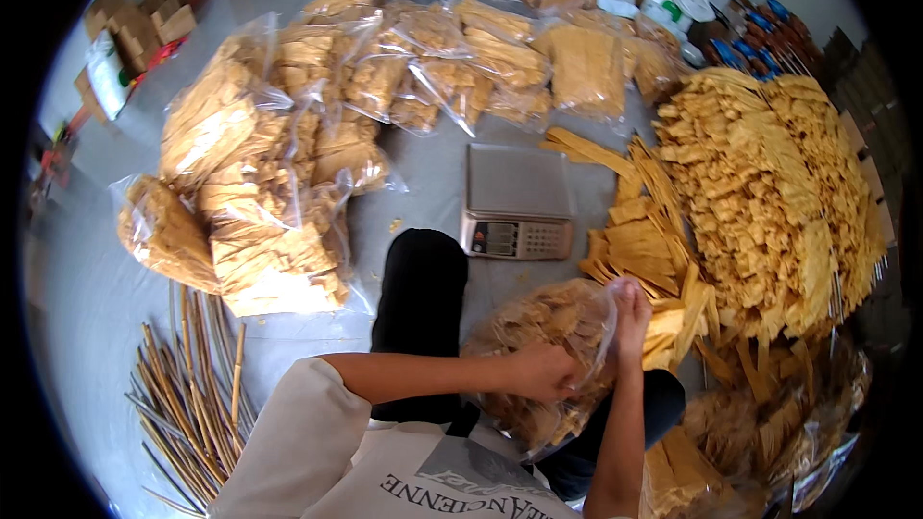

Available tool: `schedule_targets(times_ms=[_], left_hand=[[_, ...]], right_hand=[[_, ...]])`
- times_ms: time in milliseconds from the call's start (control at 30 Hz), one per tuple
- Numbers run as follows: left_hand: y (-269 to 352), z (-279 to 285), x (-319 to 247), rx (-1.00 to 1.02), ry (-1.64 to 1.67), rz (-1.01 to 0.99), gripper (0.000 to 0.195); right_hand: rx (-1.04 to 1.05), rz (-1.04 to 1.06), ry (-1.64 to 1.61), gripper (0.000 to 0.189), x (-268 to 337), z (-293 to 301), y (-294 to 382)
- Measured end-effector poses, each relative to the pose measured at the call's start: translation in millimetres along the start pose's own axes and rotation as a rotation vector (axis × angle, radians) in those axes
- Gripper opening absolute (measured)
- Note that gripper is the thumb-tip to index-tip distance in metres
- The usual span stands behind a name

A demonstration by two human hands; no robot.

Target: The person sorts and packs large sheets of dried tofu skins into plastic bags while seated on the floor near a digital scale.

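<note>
A clear plastic bag (537, 317) full of broken, dried yellow sheets, which look like tofu skin, rests in front of me between my knees. My right hand (632, 313) pinches the upper right edge of its mouth. Across the bag reaches my left arm, and my left hand (549, 372) is curled closed at the lower part of the bag's rim; its fingertips are hidden. Just beyond the bag, a digital scale (518, 184) stands on the grey floor with a bare metal plate. Loose folded yellow sheets (642, 241) lie right of the scale.
Filled clear bags (267, 245) curve along the left and far side. A tall stack of yellow sheets (757, 194) with rods in it rises on the right. Thin poles (191, 389) lie at lower left. More bagged pieces (764, 440) sit at lower right. Cardboard boxes (137, 29) stand far left.
</note>
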State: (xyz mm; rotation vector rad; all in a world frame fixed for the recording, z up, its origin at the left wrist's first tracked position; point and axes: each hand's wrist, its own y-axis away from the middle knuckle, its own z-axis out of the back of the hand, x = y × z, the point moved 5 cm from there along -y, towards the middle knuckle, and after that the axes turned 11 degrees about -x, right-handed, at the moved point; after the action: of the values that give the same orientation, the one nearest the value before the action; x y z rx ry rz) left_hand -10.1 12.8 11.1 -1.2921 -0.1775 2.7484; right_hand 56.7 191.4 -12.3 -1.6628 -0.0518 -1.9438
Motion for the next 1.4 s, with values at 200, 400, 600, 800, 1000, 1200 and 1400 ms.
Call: schedule_targets(times_ms=[200,400,600,800,1000,1200,1400], left_hand=[[47.5,14.4,32.6,-0.827,0.094,0.007,0.061],[104.2,-100.2,125.9,-0.481,1.038,1.177,0.048],[112.1,-136.5,120.2,-0.456,1.091,1.31,0.077],[109.6,-139.3,124.5,-0.645,0.969,1.41,0.062],[110.3,-120.1,106.6,-0.4,1.124,1.578,0.066],[112.7,-116.1,95.1,-0.566,1.311,1.53,0.075],[126.4,-158.4,123.3,-0.611,1.534,1.599,0.078]], right_hand=[[-0.175,-0.258,-0.37,0.022,12.4,22.2,7.1],[-0.29,-0.478,-0.575,0.026,-9.5,0.7,17.7],[-0.259,-0.431,-0.529,0.025,-14.6,4.3,16.1],[-0.358,-0.556,-0.765,0.013,-29.5,13.4,20.9],[-0.269,-0.505,-0.751,0.015,-34.5,20.0,25.0],[-0.204,-0.438,-0.695,0.022,-15.2,17.6,42.6],[-0.228,-0.501,-0.756,0.018,24.7,2.2,65.1]])
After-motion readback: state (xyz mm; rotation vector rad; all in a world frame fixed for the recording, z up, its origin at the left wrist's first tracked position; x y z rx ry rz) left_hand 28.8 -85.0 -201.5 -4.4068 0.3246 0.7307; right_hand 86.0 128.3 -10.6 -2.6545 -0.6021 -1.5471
